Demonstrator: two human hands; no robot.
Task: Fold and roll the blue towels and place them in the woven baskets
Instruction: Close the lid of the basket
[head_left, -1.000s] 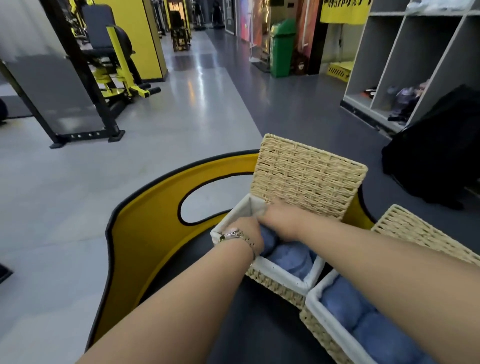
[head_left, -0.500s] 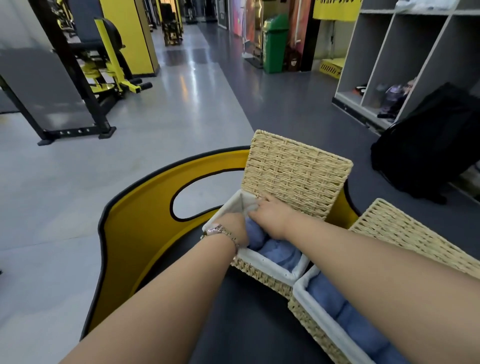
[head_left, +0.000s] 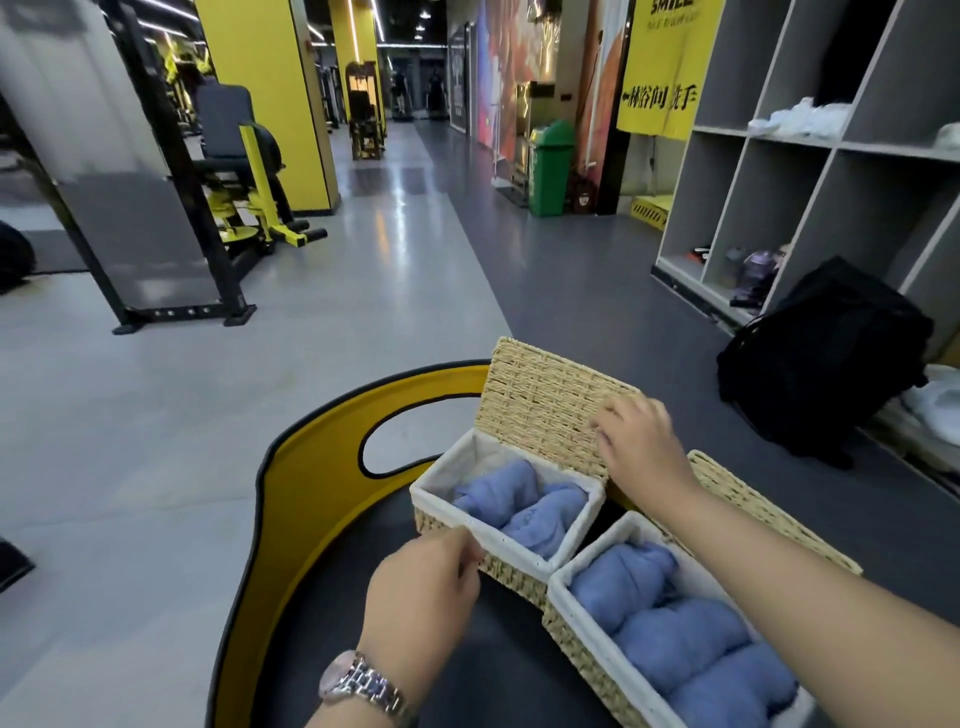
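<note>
Nearest on the dark tabletop (head_left: 467, 686), the right-hand basket (head_left: 582, 649) holds three rolled blue towels (head_left: 675, 639). Just beyond, the left hand (head_left: 423, 592), fingers curled, touches the near rim of the far basket (head_left: 519, 564) holding two towels (head_left: 524, 501). Farthest, the right hand (head_left: 641, 441) rests relaxed fingers on its raised woven lid (head_left: 540, 405).

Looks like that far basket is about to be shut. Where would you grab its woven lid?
Grip the woven lid at its free top edge, coming from above beside the right hand. It stands upright, hinged along the far basket rim, so that edge swings down.
</note>
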